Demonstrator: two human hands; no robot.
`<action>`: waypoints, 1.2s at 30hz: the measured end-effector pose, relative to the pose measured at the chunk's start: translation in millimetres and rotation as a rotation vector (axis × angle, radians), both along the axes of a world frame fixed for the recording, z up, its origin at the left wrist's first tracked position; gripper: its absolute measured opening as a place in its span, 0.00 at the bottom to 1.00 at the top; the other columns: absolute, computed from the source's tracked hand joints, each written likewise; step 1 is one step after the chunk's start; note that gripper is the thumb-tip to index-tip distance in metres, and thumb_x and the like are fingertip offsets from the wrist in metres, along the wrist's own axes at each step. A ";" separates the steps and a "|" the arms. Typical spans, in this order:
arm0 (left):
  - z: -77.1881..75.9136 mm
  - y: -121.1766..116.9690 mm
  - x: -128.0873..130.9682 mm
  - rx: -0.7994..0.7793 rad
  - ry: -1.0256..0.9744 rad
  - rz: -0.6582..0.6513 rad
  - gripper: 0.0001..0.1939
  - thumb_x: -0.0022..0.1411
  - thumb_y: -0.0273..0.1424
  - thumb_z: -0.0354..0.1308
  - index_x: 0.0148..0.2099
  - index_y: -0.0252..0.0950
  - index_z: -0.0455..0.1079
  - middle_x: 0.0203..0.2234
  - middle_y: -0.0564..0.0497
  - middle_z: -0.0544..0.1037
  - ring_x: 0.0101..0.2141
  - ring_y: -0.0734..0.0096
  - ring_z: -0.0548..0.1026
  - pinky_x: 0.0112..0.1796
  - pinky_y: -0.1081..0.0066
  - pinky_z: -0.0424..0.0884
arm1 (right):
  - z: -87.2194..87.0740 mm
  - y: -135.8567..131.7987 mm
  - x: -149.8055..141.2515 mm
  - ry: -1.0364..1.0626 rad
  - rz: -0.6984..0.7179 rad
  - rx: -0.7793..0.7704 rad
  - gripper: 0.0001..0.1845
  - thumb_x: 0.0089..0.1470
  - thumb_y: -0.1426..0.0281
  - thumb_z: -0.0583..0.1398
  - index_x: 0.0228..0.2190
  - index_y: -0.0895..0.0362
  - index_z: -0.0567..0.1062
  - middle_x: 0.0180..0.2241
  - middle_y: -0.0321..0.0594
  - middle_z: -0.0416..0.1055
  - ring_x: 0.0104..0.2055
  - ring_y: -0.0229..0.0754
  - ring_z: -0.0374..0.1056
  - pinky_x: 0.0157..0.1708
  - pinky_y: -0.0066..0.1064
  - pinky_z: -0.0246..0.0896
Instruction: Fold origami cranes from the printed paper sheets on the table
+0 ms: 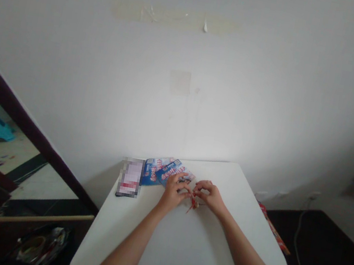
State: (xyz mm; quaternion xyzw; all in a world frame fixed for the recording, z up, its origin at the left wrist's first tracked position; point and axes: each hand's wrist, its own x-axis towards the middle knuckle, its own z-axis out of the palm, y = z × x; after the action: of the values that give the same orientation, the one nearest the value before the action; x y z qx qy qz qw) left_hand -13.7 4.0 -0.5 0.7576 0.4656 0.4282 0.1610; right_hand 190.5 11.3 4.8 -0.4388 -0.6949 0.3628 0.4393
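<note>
Over the far middle of the white table (pixel 177 247), my two hands meet with their fingertips close together. Between them is a small red cord-like thing (pixel 192 201), with a thin red end hanging toward me and a small pale golden bit at its right. My left hand (pixel 175 190) pinches it between thumb and forefinger, the other fingers bent. From the right, my right hand (pixel 209 196) pinches it too, thumb against the fingers. Its exact kind is too small to tell. Just behind my left hand lie blue printed packets or cards (pixel 156 171), overlapping each other.
A phone-like device (pixel 130 178), its screen blurred out, lies at the table's left edge. A white wall (pixel 205 87) rises behind the table. Left on the floor are a wooden stick (pixel 41 218) and a black bag of rubbish (pixel 40 247). A cable (pixel 297 236) hangs at right.
</note>
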 end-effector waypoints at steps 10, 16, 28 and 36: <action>2.6 1.0 -0.5 -0.080 -0.097 -0.003 0.04 0.51 0.30 0.73 0.31 0.44 0.81 0.56 0.47 0.73 0.58 0.53 0.69 0.61 0.48 0.61 | 4.1 2.4 4.0 0.025 0.103 0.094 0.13 0.50 0.54 0.68 0.29 0.49 0.84 0.36 0.43 0.80 0.47 0.50 0.72 0.55 0.45 0.61; 2.8 -0.4 -0.5 -0.098 -0.102 0.017 0.05 0.50 0.31 0.73 0.31 0.45 0.81 0.56 0.49 0.73 0.58 0.52 0.68 0.62 0.47 0.59 | 4.0 1.1 4.8 0.019 0.120 0.111 0.14 0.49 0.52 0.69 0.29 0.49 0.84 0.38 0.42 0.79 0.48 0.49 0.71 0.56 0.45 0.60; 2.1 -1.5 -0.9 -0.150 -0.164 -0.068 0.04 0.51 0.30 0.73 0.30 0.44 0.81 0.58 0.47 0.72 0.60 0.54 0.67 0.61 0.49 0.62 | 12.9 -6.2 7.1 -0.016 0.145 0.116 0.14 0.49 0.52 0.69 0.28 0.49 0.83 0.44 0.43 0.77 0.54 0.51 0.68 0.60 0.48 0.56; 1.7 -1.9 1.3 -0.125 -0.167 -0.055 0.04 0.51 0.30 0.72 0.30 0.43 0.81 0.57 0.47 0.73 0.59 0.54 0.68 0.62 0.47 0.61 | 8.0 -5.1 4.8 -0.033 0.144 0.150 0.12 0.52 0.55 0.68 0.29 0.49 0.82 0.47 0.43 0.76 0.57 0.53 0.65 0.62 0.50 0.52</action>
State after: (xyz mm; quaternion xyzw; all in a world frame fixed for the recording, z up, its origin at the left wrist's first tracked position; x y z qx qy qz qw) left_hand -12.4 2.1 1.2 0.7202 0.4555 0.4553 0.2580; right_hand 195.3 6.2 12.8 -0.3594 -0.7569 0.3332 0.4323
